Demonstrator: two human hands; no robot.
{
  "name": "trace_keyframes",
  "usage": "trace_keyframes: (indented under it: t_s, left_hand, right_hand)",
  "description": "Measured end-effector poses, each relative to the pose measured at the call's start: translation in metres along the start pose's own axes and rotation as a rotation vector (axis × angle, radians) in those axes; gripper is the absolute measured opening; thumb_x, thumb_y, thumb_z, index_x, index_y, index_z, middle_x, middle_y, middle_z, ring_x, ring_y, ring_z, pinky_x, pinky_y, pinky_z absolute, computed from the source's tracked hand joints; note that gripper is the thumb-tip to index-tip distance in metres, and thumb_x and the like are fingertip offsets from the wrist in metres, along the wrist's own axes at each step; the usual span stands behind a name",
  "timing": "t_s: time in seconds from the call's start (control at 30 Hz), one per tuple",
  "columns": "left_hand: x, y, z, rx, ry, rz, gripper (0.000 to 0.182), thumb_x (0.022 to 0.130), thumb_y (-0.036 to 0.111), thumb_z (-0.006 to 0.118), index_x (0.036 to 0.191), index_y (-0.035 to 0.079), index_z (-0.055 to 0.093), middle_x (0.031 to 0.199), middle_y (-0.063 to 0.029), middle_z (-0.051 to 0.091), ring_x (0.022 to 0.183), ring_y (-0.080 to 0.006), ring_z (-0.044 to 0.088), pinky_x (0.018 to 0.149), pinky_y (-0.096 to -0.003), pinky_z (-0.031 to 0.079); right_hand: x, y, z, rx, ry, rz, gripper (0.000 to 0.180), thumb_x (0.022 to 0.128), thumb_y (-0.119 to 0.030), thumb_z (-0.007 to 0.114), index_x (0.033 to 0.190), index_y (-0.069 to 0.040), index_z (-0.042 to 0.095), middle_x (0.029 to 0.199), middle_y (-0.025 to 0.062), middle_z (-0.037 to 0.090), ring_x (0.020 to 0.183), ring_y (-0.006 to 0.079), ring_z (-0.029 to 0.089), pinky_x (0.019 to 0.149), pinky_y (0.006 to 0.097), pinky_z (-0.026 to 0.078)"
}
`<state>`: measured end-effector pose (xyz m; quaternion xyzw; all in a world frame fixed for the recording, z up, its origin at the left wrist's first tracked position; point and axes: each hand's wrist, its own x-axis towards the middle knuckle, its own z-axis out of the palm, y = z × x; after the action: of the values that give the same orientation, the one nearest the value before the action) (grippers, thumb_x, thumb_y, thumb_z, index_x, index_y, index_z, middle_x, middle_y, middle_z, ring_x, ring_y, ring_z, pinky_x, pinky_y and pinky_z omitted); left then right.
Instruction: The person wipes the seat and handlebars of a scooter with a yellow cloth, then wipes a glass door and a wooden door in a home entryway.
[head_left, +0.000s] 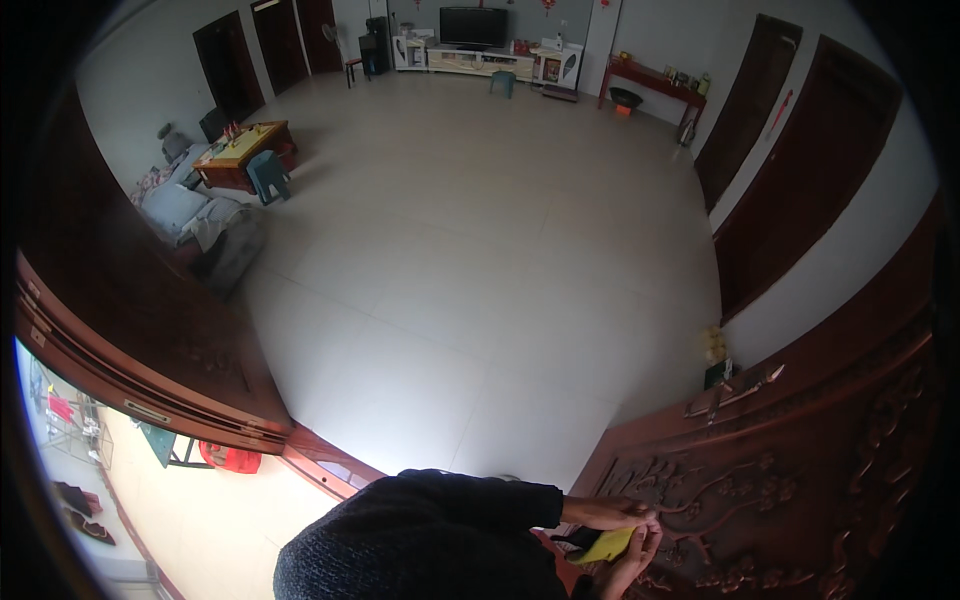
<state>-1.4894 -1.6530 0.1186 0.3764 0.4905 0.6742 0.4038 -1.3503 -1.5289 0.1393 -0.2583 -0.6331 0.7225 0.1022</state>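
In the head view, my left hand (609, 513) reaches in from a dark sleeve at the lower right, its fingertips meeting those of my right hand (634, 561). Between and just below the fingers hangs a yellow cloth-like item (606, 546) with a dark part at its left end; it may be a glove. My right fingers pinch its upper right edge. The left fingertips are close together at the same spot, but their hold on it is hard to make out. Both hands are beside the carved, reddish-brown wooden door (750, 517). The door handle (739, 391) is above them.
Another door leaf (150, 300) stands at left, with a sill (330, 461) below. Across the tiled floor (465, 262) are a low wooden table (247, 154), a blue-green stool (268, 176), a sofa (176, 210) and a TV (472, 27). A red bag (232, 457) lies outside.
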Motion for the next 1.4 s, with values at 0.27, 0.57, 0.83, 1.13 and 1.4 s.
trace_keyframes:
  t_s: [0.27,0.57,0.83,1.13,1.4]
  left_hand:
    - [-0.006,0.019,0.031,-0.628,0.114,-0.104,0.05,0.117,0.041,0.054,0.151,0.004,0.053,0.136,-0.0081,0.062,0.125,-0.0155,0.057,0.11,-0.0319,0.046]
    - [0.002,0.008,0.053,-0.1,0.249,-0.347,0.056,0.113,0.058,0.058,0.113,0.003,0.069,0.097,-0.0047,0.069,0.088,-0.0151,0.062,0.078,-0.0329,0.052]
    - [0.035,0.02,0.042,-0.366,0.326,-0.361,0.063,0.108,0.066,0.06,0.113,0.005,0.074,0.104,-0.0052,0.077,0.092,-0.0165,0.071,0.083,-0.0332,0.058]
    - [0.138,0.085,-0.005,-0.371,0.398,0.129,0.037,0.104,0.006,0.071,0.141,0.001,0.067,0.134,-0.0077,0.075,0.119,-0.0186,0.072,0.102,-0.0372,0.058]
    - [0.243,0.232,0.032,-0.015,0.695,0.672,0.036,0.107,0.008,0.071,0.14,-0.004,0.065,0.13,-0.0067,0.074,0.114,-0.0154,0.068,0.103,-0.0317,0.052]
  right_hand:
    - [-0.026,-0.006,0.006,0.256,-0.032,-0.3,0.047,0.113,-0.021,0.065,0.152,0.002,0.056,0.135,0.0159,0.071,0.116,0.0231,0.07,0.1,0.0362,0.057]
    - [-0.038,-0.019,-0.013,-0.263,0.177,-0.269,0.048,0.109,-0.023,0.073,0.147,0.004,0.063,0.137,0.0155,0.072,0.119,0.0261,0.069,0.107,0.0391,0.054]
    - [-0.081,-0.038,-0.034,-0.335,0.606,-0.411,0.034,0.106,-0.013,0.075,0.135,0.006,0.071,0.127,0.0177,0.076,0.117,0.0268,0.071,0.106,0.0399,0.056]
    - [-0.129,-0.017,-0.061,-0.417,0.766,-0.426,0.017,0.107,-0.011,0.07,0.115,0.004,0.075,0.102,0.0105,0.072,0.097,0.022,0.067,0.088,0.0335,0.053]
    - [-0.166,-0.042,-0.057,-0.32,0.87,-0.454,0.012,0.104,-0.004,0.074,0.111,0.005,0.077,0.093,0.0112,0.072,0.076,0.0179,0.075,0.07,0.0298,0.06]
